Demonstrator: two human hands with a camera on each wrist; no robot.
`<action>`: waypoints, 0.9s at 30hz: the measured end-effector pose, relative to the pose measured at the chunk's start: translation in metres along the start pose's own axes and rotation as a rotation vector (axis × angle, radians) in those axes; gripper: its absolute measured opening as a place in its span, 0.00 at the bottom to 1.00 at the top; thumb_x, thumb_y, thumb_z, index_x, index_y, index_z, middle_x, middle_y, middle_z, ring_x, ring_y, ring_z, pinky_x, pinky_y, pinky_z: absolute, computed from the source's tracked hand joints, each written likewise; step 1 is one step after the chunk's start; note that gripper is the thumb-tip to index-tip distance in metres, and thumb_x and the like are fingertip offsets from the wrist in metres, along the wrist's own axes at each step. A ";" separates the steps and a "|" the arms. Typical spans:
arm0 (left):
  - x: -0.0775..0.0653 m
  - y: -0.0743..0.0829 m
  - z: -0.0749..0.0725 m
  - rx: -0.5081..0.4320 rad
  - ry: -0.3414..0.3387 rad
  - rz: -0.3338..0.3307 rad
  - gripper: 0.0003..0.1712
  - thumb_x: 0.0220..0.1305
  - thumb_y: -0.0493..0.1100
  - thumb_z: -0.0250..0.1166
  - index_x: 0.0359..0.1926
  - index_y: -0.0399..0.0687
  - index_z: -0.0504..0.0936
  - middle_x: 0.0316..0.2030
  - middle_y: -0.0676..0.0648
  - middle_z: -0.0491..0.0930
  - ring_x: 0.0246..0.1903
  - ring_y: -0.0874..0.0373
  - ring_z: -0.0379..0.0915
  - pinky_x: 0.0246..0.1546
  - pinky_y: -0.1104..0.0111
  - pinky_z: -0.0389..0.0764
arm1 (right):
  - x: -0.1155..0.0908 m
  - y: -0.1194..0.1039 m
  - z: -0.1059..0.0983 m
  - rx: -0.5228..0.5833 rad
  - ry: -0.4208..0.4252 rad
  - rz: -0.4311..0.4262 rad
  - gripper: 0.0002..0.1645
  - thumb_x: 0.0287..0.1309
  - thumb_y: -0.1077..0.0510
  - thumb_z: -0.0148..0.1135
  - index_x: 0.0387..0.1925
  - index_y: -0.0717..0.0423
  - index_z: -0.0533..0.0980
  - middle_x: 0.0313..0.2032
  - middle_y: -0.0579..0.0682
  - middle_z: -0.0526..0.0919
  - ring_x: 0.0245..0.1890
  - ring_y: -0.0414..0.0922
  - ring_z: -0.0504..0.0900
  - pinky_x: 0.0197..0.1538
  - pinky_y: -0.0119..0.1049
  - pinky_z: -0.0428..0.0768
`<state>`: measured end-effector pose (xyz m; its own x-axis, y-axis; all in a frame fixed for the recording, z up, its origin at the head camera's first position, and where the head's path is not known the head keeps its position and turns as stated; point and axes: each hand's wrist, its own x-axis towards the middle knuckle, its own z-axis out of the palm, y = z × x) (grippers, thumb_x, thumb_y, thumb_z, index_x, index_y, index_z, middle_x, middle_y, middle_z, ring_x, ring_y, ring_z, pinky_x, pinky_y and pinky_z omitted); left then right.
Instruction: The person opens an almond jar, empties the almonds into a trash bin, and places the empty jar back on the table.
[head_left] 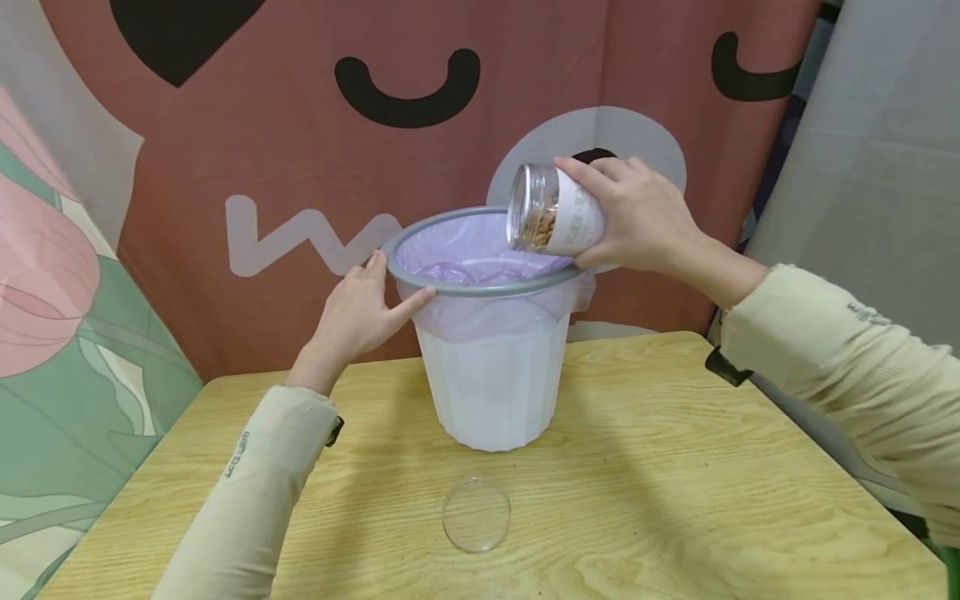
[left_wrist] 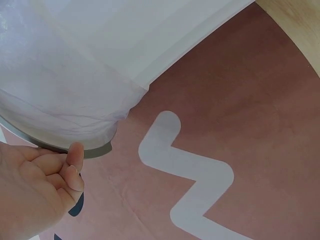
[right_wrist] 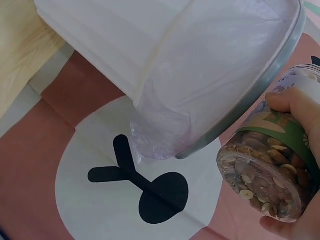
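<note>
A white trash can (head_left: 491,375) with a grey rim (head_left: 480,290) and a translucent purple bag (head_left: 457,242) stands upright on the table. My left hand (head_left: 356,308) grips the rim's left side; its fingers look curled against the rim in the left wrist view. My right hand (head_left: 645,212) holds a clear labelled jar (head_left: 577,218) of mixed nuts (right_wrist: 262,187). The jar is tipped on its side, its mouth facing left over the can's right part. Nuts show behind the label and at the jar's base. A clear round lid (head_left: 476,514) lies in front of the can.
The wooden table (head_left: 675,467) spreads around the can, its rear edge close to the back wall. Behind hangs a reddish-brown cloth (head_left: 300,150) printed with cartoon shapes. Grey fabric (head_left: 877,167) hangs at the right.
</note>
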<state>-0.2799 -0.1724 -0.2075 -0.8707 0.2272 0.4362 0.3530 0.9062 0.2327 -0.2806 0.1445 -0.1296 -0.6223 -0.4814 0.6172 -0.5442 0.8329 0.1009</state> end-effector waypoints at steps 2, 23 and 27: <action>0.000 0.000 0.000 -0.001 -0.005 -0.002 0.59 0.51 0.76 0.43 0.65 0.29 0.48 0.64 0.33 0.50 0.58 0.39 0.54 0.54 0.51 0.60 | 0.000 0.000 0.001 -0.014 -0.002 -0.013 0.58 0.24 0.50 0.73 0.64 0.46 0.58 0.51 0.59 0.69 0.43 0.58 0.67 0.35 0.52 0.70; 0.001 0.000 0.000 0.000 -0.007 -0.004 0.60 0.51 0.76 0.43 0.65 0.29 0.47 0.64 0.33 0.50 0.59 0.39 0.53 0.55 0.51 0.59 | 0.004 -0.001 -0.003 -0.092 -0.018 -0.055 0.57 0.25 0.53 0.73 0.64 0.46 0.59 0.51 0.61 0.68 0.44 0.59 0.66 0.39 0.52 0.68; 0.001 0.000 0.000 0.007 -0.015 -0.010 0.60 0.51 0.76 0.43 0.66 0.29 0.47 0.64 0.33 0.50 0.60 0.39 0.51 0.56 0.51 0.58 | 0.004 -0.001 -0.003 -0.096 -0.012 -0.063 0.57 0.25 0.53 0.73 0.64 0.47 0.59 0.51 0.61 0.68 0.44 0.59 0.66 0.39 0.52 0.68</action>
<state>-0.2811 -0.1718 -0.2074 -0.8791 0.2237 0.4209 0.3423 0.9108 0.2307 -0.2809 0.1423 -0.1250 -0.5956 -0.5366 0.5978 -0.5267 0.8227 0.2139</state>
